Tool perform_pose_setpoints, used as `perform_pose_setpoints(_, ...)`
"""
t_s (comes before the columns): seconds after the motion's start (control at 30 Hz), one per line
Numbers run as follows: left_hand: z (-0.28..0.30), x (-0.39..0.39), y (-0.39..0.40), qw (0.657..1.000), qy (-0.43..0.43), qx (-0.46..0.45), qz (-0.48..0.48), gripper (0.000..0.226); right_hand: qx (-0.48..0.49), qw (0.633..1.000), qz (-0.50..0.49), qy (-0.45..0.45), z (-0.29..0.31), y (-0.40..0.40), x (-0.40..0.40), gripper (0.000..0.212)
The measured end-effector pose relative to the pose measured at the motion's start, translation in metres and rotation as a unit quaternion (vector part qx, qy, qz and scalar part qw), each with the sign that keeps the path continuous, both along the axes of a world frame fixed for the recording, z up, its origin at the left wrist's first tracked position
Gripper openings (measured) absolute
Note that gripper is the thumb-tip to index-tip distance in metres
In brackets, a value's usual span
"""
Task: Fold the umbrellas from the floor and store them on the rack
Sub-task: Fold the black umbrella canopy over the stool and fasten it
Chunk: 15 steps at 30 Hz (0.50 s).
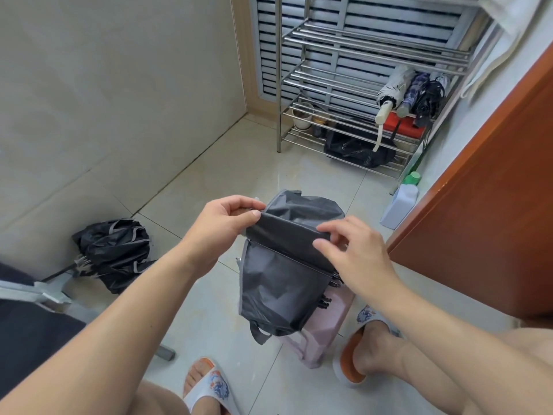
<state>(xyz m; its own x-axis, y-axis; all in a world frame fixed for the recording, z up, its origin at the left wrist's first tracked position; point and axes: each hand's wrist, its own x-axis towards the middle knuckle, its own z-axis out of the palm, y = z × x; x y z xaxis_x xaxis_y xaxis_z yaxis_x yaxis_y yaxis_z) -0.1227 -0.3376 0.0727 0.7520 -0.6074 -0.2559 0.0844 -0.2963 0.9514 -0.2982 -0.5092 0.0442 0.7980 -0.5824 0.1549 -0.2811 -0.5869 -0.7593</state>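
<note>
Both forearms reach to the grey umbrella (284, 265), held above the floor, well short of the rack (359, 94). Left hand (221, 226) and right hand (353, 253) fingers pinch one canopy panel; keep pleats flat and tight.

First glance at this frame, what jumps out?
Dead centre, both hands work a dark grey umbrella: the left hand pinches a fold of its canopy, and the right hand holds the fabric with curled fingers. A crumpled black umbrella lies on the floor at left. At upper right, three folded umbrellas lie on the steel rack.
</note>
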Motion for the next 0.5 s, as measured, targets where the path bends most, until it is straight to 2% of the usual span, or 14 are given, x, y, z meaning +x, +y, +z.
perform_pose_setpoints(0.07, 0.001, 0.001, 0.002, 0.999, -0.03, 0.007, -0.008, 0.018, -0.019, 0.999, -0.032, -0.007, 0.0, -0.005, 0.002, 0.003)
perform_pose_setpoints(0.13, 0.003, 0.002, 0.003, 0.998, -0.067, 0.015, -0.016, 0.022, -0.048, 0.998, -0.034, 0.006, -0.002, -0.009, 0.002, 0.006)
perform_pose_setpoints(0.23, 0.004, 0.003, 0.008, 0.994, -0.103, 0.017, -0.024, 0.023, -0.129, 0.991, 0.03, 0.004, -0.003, -0.007, -0.003, 0.002)
perform_pose_setpoints(0.33, 0.004, 0.003, 0.019, 0.993, -0.104, 0.037, -0.046, 0.021, -0.196, 0.976, 0.093, 0.012, -0.009, -0.002, -0.01, 0.016)
perform_pose_setpoints(0.37, 0.004, 0.001, 0.024, 0.992, -0.099, 0.046, -0.057, 0.02, -0.22, 0.97, 0.104, 0.002, -0.012, -0.002, -0.011, 0.015)
perform_pose_setpoints(0.43, 0.004, -0.004, 0.035, 0.988, -0.104, 0.086, -0.075, 0.016, -0.267, 0.955, 0.127, -0.027, -0.015, -0.003, -0.013, 0.003)
perform_pose_setpoints(0.5, 0.001, -0.008, 0.048, 0.979, -0.127, 0.136, -0.089, 0.016, -0.302, 0.94, 0.151, -0.054, -0.021, 0.001, -0.016, 0.011)
